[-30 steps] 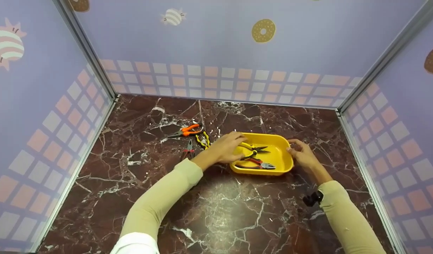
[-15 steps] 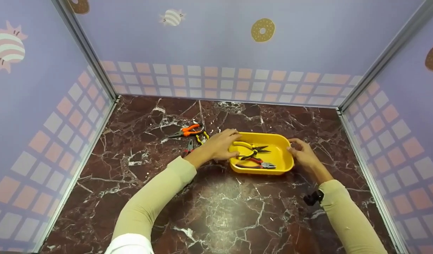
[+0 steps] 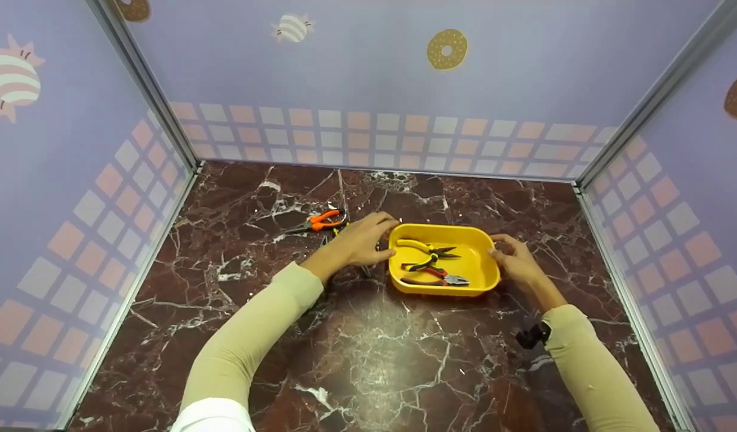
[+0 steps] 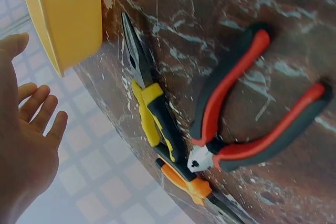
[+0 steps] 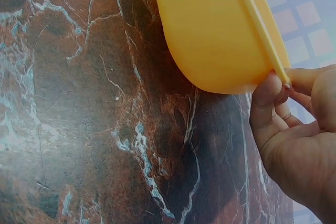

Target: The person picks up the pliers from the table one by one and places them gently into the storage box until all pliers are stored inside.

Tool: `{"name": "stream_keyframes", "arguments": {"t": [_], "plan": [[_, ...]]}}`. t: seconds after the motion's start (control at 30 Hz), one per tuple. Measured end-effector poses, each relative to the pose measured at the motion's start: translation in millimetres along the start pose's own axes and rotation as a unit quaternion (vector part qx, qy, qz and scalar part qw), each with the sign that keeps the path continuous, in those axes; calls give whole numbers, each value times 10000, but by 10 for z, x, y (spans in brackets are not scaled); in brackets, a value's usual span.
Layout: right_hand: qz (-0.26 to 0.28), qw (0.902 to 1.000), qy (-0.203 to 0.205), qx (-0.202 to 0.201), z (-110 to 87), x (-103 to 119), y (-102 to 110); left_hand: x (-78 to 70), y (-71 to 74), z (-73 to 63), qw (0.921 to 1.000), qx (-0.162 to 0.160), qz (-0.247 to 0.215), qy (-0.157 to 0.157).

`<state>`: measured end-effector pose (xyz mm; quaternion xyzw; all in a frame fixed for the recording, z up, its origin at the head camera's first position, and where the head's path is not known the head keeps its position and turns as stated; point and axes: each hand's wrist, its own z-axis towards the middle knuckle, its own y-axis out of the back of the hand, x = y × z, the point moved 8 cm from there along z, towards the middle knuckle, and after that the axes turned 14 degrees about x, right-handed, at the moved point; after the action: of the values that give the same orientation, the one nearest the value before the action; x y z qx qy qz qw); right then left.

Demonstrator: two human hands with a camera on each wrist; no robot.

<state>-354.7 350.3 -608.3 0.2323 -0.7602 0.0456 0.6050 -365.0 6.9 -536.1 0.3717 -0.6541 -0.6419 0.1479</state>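
Note:
A yellow plastic tray stands on the marble-patterned surface. Inside it lie yellow-and-black long-nose pliers and red-and-black combination pliers. My right hand pinches the tray's right rim between thumb and fingers, as the right wrist view also shows. Just off the left rim is my left hand, its fingers extended and holding nothing; a gap separates it from the tray in the left wrist view. Beside that hand are red-handled pliers, yellow-and-black long-nose pliers and orange-and-black pliers, partly hidden by it in the head view.
Purple patterned panels enclose the back and both sides. The marble-patterned surface reaches from the back panel toward the person. A small black object is strapped at the right wrist. Small white crumbs lie about the loose pliers.
My left hand has drawn back leftward from over the pliers in the tray to outside its left rim, covering more of the loose pliers. My right hand keeps its grip on the rim.

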Motion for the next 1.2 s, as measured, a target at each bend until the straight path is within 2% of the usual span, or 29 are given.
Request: {"name": "stream_keyframes", "arguments": {"t": [0.5,0.7,0.93,1.2], "plan": [[-66,10000,-33,-12,-5,3,7,439,20,-213,9972,105,-212,703],[185,9998,37,77,-5,28,1,530,69,-275,9972,31,-68,750],[306,9993,-12,224,-120,264,-93,615,84,-319,9963,11,-3,857],[64,10000,11,25,-5,30,-5,760,99,-386,9942,94,-69,1067]]}}
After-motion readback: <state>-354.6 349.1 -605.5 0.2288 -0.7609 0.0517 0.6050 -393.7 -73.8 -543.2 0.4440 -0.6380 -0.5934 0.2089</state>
